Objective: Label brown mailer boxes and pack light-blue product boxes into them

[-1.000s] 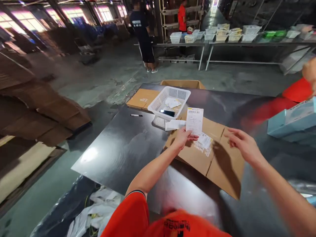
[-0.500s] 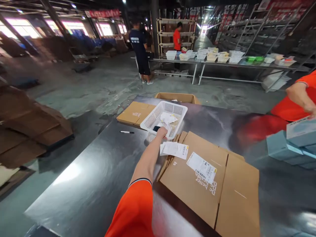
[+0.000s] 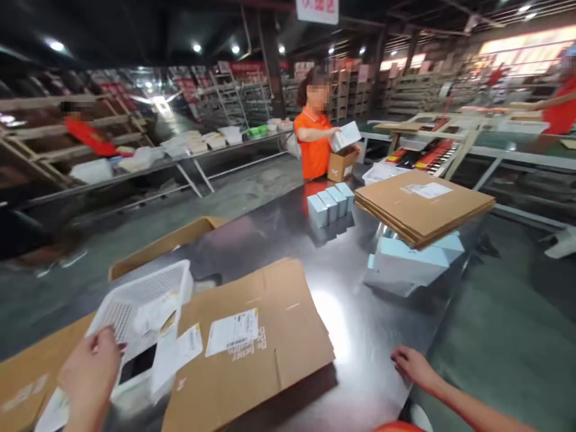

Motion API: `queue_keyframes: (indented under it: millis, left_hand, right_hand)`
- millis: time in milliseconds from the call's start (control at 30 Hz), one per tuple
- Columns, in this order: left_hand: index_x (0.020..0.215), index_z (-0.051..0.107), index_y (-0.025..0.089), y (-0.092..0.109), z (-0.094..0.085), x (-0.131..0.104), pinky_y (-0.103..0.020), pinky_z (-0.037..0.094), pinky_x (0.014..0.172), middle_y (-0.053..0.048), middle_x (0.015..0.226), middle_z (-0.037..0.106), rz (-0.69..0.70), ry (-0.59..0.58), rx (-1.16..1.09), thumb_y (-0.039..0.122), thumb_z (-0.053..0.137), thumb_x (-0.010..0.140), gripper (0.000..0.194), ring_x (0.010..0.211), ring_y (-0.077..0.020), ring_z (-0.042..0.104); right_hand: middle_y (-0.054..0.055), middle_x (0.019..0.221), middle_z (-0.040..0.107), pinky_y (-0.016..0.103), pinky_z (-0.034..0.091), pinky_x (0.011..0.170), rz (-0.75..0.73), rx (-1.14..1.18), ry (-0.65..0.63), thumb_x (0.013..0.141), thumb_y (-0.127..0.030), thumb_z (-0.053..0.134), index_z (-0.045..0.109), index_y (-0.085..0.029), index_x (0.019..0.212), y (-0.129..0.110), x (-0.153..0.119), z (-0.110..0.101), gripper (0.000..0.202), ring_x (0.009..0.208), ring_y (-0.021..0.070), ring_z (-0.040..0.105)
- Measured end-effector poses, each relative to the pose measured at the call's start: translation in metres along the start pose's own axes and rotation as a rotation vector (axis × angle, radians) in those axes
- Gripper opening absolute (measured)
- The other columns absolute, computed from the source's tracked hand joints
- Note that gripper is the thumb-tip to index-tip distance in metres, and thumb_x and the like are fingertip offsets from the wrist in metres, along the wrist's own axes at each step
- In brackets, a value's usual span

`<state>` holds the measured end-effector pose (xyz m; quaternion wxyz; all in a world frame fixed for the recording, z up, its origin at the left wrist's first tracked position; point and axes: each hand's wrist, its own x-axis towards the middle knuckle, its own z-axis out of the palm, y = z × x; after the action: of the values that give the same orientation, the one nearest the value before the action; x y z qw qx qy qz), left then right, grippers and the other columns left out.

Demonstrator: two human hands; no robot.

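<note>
My left hand, its fingers curled, is over the near left side of a white perforated basket. A white paper slip sticks out beneath this hand and seems held in it; the grip itself is hidden. Inside the basket lie a dark phone-like rectangle and several papers. Right of it, flat brown cartons are stacked, bearing a printed label and another paper label. My right hand hovers by the table's right edge, fingers loosely bent inward, holding nothing visible.
Across the metal table, a co-worker holds a pale box above a small open carton. Pale blue boxes stand in a row nearby. More flat cartons lie on pale boxes at right.
The view has swung to the right. My left hand has come back from inside the basket to its near left side, with a paper slip beneath it. My right hand has come into view.
</note>
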<state>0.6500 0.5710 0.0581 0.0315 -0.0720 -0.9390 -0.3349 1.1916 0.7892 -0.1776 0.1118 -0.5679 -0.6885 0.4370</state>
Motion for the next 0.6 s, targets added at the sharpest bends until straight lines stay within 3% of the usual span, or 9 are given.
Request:
queue_keyframes:
  millis: [67, 133, 233, 300, 400, 467, 533, 600]
  left_hand:
    - [0.069, 0.057, 0.032, 0.023, 0.015, -0.012, -0.052, 0.054, 0.076, 0.005, 0.059, 0.066, 0.060, 0.039, -0.165, 0.048, 0.046, 0.078, 0.022, 0.088, -0.0348, 0.070]
    - [0.080, 0.062, 0.030, 0.064, 0.040, -0.050, -0.048, 0.056, 0.079, 0.004, 0.071, 0.071, 0.248, -0.097, -0.321, 0.052, 0.049, 0.077, 0.025, 0.079, -0.0285, 0.069]
    - [0.092, 0.068, 0.023, 0.144, 0.097, -0.143, -0.041, 0.058, 0.076, -0.004, 0.094, 0.075, 0.472, -0.328, -0.466, 0.063, 0.054, 0.078, 0.045, 0.078, -0.0248, 0.069]
    - [0.097, 0.069, 0.019, 0.201, 0.141, -0.210, -0.036, 0.057, 0.072, -0.009, 0.099, 0.076, 0.568, -0.493, -0.550, 0.070, 0.055, 0.078, 0.056, 0.080, -0.0235, 0.069]
    - [0.108, 0.067, 0.019, 0.281, 0.205, -0.285, -0.033, 0.055, 0.076, -0.011, 0.108, 0.074, 0.607, -0.625, -0.555, 0.069, 0.057, 0.080, 0.059, 0.087, -0.0226, 0.069]
    - [0.118, 0.063, 0.020, 0.328, 0.243, -0.314, -0.031, 0.055, 0.074, -0.012, 0.117, 0.071, 0.469, -0.647, -0.484, 0.064, 0.059, 0.082, 0.057, 0.089, -0.0222, 0.068]
    - [0.124, 0.059, 0.018, 0.367, 0.273, -0.330, -0.031, 0.055, 0.065, -0.014, 0.116, 0.069, 0.248, -0.668, -0.405, 0.060, 0.056, 0.087, 0.057, 0.081, -0.0210, 0.067]
    - [0.123, 0.058, 0.016, 0.397, 0.296, -0.340, -0.031, 0.053, 0.057, -0.012, 0.100, 0.071, 0.051, -0.695, -0.361, 0.061, 0.049, 0.091, 0.055, 0.067, -0.0187, 0.064]
  right_hand:
    - [0.001, 0.051, 0.058, 0.039, 0.043, 0.055, 0.033, 0.092, -0.040, 0.063, -0.042, 0.050, 0.054, -0.028, 0.053, 0.034, 0.002, -0.005, 0.018, 0.050, 0.0240, 0.057]
    - [0.000, 0.050, 0.057, 0.039, 0.043, 0.056, 0.024, 0.133, -0.056, 0.062, -0.044, 0.047, 0.051, -0.027, 0.053, 0.067, 0.006, -0.018, 0.019, 0.049, 0.0233, 0.054]
    - [-0.001, 0.052, 0.057, 0.035, 0.042, 0.054, 0.034, 0.198, -0.065, 0.059, -0.045, 0.047, 0.049, -0.026, 0.054, 0.123, 0.021, -0.056, 0.020, 0.048, 0.0199, 0.053]
    - [-0.001, 0.054, 0.057, 0.029, 0.038, 0.049, 0.127, 0.260, -0.067, 0.055, -0.046, 0.050, 0.052, -0.025, 0.057, 0.165, 0.039, -0.096, 0.021, 0.045, 0.0160, 0.050]
    - [0.000, 0.055, 0.057, 0.024, 0.030, 0.042, 0.264, 0.378, -0.034, 0.051, -0.046, 0.054, 0.058, -0.024, 0.063, 0.224, 0.081, -0.183, 0.026, 0.043, 0.0130, 0.047]
    - [0.001, 0.056, 0.058, 0.024, 0.032, 0.041, 0.265, 0.446, 0.010, 0.053, -0.045, 0.057, 0.062, -0.023, 0.068, 0.245, 0.115, -0.258, 0.027, 0.045, 0.0140, 0.050]
    - [0.003, 0.062, 0.064, 0.024, 0.038, 0.043, 0.207, 0.492, 0.049, 0.058, -0.043, 0.060, 0.066, -0.021, 0.075, 0.242, 0.154, -0.336, 0.028, 0.051, 0.0150, 0.055]
    - [0.006, 0.073, 0.069, 0.024, 0.045, 0.049, 0.124, 0.542, 0.073, 0.066, -0.041, 0.065, 0.068, -0.019, 0.082, 0.214, 0.199, -0.407, 0.028, 0.059, 0.0149, 0.059]
